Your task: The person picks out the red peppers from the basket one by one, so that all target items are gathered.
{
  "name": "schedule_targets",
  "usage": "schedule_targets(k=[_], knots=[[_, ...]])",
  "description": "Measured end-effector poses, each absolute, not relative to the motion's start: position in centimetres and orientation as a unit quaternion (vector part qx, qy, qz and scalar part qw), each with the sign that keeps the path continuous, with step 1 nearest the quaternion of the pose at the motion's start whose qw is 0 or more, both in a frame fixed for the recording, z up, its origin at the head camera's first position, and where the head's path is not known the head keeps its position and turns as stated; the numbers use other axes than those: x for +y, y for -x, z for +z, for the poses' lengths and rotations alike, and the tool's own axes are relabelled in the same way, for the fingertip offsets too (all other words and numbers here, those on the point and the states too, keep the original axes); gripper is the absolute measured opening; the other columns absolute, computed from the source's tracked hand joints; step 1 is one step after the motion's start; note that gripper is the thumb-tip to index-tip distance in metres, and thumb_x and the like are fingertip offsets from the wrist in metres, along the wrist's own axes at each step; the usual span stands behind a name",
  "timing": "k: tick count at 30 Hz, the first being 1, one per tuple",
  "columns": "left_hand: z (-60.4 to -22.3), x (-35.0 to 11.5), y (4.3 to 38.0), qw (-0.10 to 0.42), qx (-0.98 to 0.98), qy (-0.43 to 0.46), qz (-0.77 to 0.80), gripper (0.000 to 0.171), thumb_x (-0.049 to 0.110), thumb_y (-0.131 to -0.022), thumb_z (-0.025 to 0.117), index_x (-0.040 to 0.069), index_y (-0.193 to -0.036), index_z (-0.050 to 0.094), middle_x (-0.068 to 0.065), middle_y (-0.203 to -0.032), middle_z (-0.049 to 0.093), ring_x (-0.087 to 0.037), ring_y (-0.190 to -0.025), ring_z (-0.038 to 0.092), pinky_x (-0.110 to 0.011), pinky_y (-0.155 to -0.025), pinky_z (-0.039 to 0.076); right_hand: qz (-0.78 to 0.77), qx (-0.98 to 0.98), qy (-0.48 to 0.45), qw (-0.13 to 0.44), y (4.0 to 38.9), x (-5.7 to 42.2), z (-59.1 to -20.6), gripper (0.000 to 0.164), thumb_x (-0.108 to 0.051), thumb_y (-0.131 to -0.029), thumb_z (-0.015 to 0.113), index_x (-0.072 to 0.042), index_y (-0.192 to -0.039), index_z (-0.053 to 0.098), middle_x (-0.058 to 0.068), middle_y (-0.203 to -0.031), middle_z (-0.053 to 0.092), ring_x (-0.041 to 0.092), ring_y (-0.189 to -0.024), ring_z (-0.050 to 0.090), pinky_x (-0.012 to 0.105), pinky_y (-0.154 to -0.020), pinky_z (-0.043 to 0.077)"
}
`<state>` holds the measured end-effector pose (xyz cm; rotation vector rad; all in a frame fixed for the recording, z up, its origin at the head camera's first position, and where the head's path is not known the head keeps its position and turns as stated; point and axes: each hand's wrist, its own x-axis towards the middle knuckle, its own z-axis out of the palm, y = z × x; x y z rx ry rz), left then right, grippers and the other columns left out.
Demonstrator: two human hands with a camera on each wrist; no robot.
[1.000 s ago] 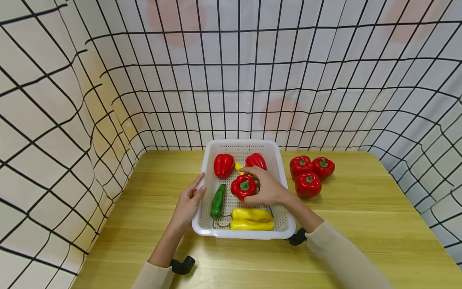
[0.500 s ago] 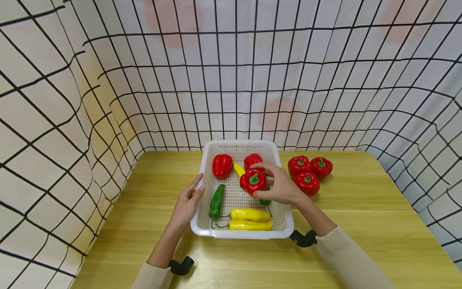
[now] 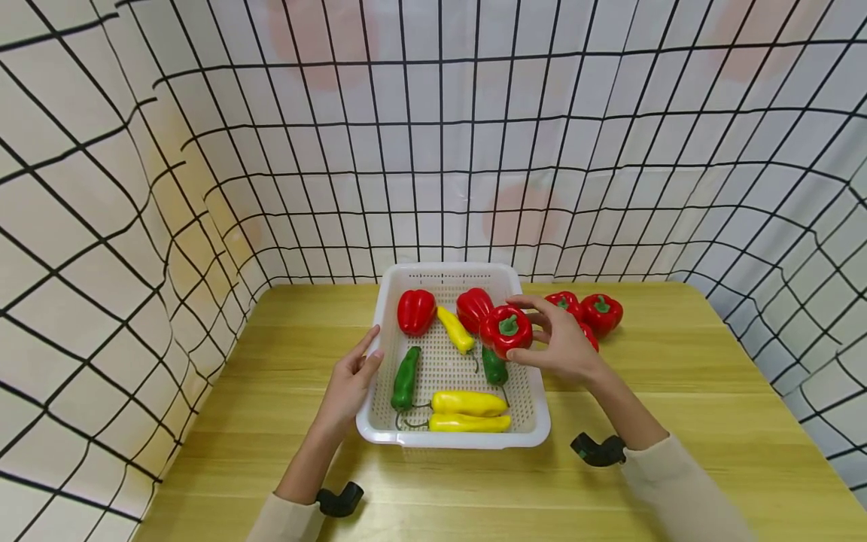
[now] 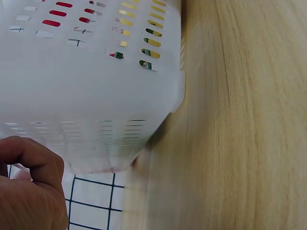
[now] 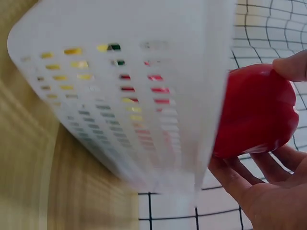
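Observation:
In the head view my right hand holds a red bell pepper between thumb and fingers, over the right rim of a white plastic basket. The right wrist view shows the same bell pepper beside the basket wall. My left hand grips the basket's left rim, its thumb at the edge. Inside the basket lie two red bell peppers, one at left and one at right, two green peppers, one at left, and several yellow peppers, one of them in the middle.
Behind my right hand, several red bell peppers, one at far right, sit on the wooden table; the hand partly covers the others. White cloth with a black grid rises behind the table and along both sides.
My right hand has carried the red bell pepper rightward, from over the basket's middle to its right rim. A yellow pepper and a green one beneath now show more. My left hand stays on the rim.

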<state>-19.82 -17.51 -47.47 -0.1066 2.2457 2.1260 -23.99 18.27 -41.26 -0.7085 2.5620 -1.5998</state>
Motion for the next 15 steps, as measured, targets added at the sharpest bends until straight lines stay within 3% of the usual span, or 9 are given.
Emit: schedule_targets(k=[5, 9, 15], knots=[[-47.4, -17.5, 19.8, 0.024, 0.725, 0.035, 0.687, 0.05, 0.028, -0.107, 0.057, 0.036, -0.155, 0.046, -0.03, -0.125, 0.063, -0.04, -0.111, 0.068, -0.052, -0.088, 0.063, -0.521, 0.823, 0.226, -0.001, 23.8, 20.0, -40.9, 0.072, -0.008, -0.079, 0.085, -0.01, -0.143, 0.053, 0.014, -0.141, 0.056, 0.037, -0.121, 0.062, 0.021, -0.094, 0.057], [-47.4, -17.5, 19.8, 0.024, 0.726, 0.034, 0.686, 0.05, 0.028, -0.107, 0.057, 0.036, -0.155, 0.046, -0.029, -0.126, 0.064, -0.04, -0.112, 0.068, -0.051, -0.089, 0.063, -0.523, 0.825, 0.214, -0.012, 23.5, 21.4, -40.6, 0.069, -0.007, -0.081, 0.084, -0.008, -0.143, 0.053, 0.014, -0.14, 0.057, 0.031, -0.121, 0.061, 0.019, -0.093, 0.057], [-47.4, -17.5, 19.8, 0.025, 0.727, 0.035, 0.685, 0.05, 0.028, -0.107, 0.057, 0.036, -0.155, 0.046, -0.029, -0.126, 0.064, -0.039, -0.111, 0.068, -0.051, -0.088, 0.063, -0.524, 0.827, 0.2, -0.023, 23.1, 23.5, -40.3, 0.067, -0.008, -0.084, 0.082, -0.007, -0.144, 0.052, 0.012, -0.138, 0.056, 0.009, -0.115, 0.063, 0.018, -0.092, 0.057]])
